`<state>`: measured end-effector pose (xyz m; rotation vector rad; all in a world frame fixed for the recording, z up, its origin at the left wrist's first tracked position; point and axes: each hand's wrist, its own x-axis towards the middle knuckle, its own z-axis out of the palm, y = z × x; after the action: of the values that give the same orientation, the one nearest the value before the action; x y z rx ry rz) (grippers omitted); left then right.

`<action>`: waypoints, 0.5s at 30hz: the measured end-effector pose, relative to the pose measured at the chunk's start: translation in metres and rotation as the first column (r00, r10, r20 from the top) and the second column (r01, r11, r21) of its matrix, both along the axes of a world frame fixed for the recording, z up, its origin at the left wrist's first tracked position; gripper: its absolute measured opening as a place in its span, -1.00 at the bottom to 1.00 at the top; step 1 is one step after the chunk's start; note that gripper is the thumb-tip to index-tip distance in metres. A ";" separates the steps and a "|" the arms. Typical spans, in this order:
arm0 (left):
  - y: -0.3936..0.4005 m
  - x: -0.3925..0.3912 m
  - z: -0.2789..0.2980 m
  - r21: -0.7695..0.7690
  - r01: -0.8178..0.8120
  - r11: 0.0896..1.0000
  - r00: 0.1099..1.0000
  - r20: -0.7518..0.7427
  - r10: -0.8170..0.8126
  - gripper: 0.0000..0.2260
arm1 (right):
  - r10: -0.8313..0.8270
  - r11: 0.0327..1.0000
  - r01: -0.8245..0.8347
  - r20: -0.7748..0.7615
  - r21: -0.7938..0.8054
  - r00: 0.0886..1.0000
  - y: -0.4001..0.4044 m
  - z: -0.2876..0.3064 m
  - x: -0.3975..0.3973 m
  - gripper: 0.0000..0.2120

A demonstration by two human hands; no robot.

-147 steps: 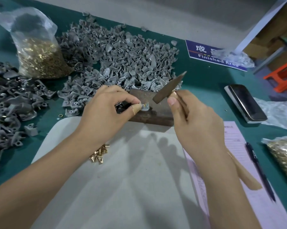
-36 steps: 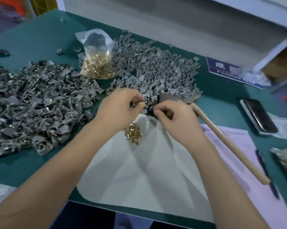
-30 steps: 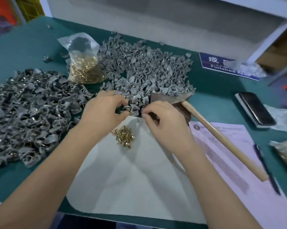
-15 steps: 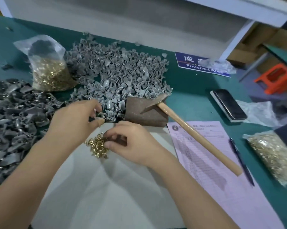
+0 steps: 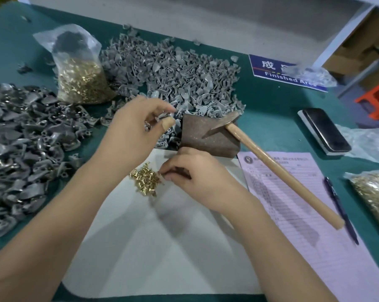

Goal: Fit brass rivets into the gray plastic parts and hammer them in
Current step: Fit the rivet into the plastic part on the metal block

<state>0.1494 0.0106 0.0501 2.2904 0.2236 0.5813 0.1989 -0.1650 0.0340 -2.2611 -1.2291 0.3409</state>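
1. The left hand (image 5: 129,131) is raised above the near edge of the light gray parts heap (image 5: 175,77), with thumb and fingers curled around a gray plastic part (image 5: 165,117).
2. The right hand (image 5: 197,175) rests low on the white mat (image 5: 153,247), its fingertips (image 5: 162,174) pinched together at the edge of the loose brass rivets (image 5: 145,181); whether a rivet is already between them cannot be told.
3. The loose rivets lie in a small cluster on the mat, between the two wrists.
4. A rusty metal block (image 5: 208,138) sits at the far edge of the mat, just beyond the right hand.
5. The hammer (image 5: 269,168) lies unheld, its head on the block and its wooden handle slanting out over the pink form (image 5: 310,225).
6. A darker pile of gray parts (image 5: 25,144) covers the green table (image 5: 269,114) on the left.
7. A clear bag of rivets (image 5: 79,75) stands between the two heaps.
8. A phone (image 5: 324,130), a pen (image 5: 341,210) and a second rivet bag (image 5: 376,197) lie to the right.
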 end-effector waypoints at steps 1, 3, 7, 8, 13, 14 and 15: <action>-0.001 0.007 -0.002 -0.043 0.016 0.999 1.000 0.010 -0.015 -0.86 | -0.008 1.000 0.008 -0.003 -0.004 1.000 0.000 0.000 -0.001 -0.86; -0.005 0.022 -0.005 -0.088 0.058 0.994 0.998 0.023 -0.056 -0.88 | -0.030 1.000 0.030 -0.017 -0.008 0.999 0.003 0.000 -0.004 -0.84; -0.017 0.041 -0.016 -0.107 0.102 0.989 0.984 0.153 -0.086 -0.85 | -0.025 0.999 0.025 0.004 0.022 1.000 0.004 -0.003 -0.008 -0.85; -0.019 0.041 -0.020 -0.105 0.091 0.990 0.976 0.205 -0.068 -0.83 | -0.020 0.999 0.019 0.011 0.032 1.000 0.005 -0.004 -0.009 -0.86; -0.021 0.033 -0.037 -0.250 0.098 0.963 0.937 0.350 -0.004 -0.83 | 0.013 0.998 -0.016 0.048 0.066 0.999 0.004 -0.007 -0.004 -0.90; -0.022 0.034 -0.037 -0.316 0.123 0.941 0.927 0.374 0.005 -0.85 | 0.018 0.994 -0.021 0.027 0.111 0.999 0.002 -0.006 -0.001 -0.92; -0.022 0.035 -0.036 -0.361 0.149 0.921 0.921 0.389 0.003 -0.86 | 0.014 0.986 -0.015 0.006 0.168 1.000 -0.002 -0.005 0.003 -0.94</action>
<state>0.1848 -0.0112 0.0139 1.7559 0.0501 0.8515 0.2022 -0.1669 0.0292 -2.1117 -1.2290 0.2287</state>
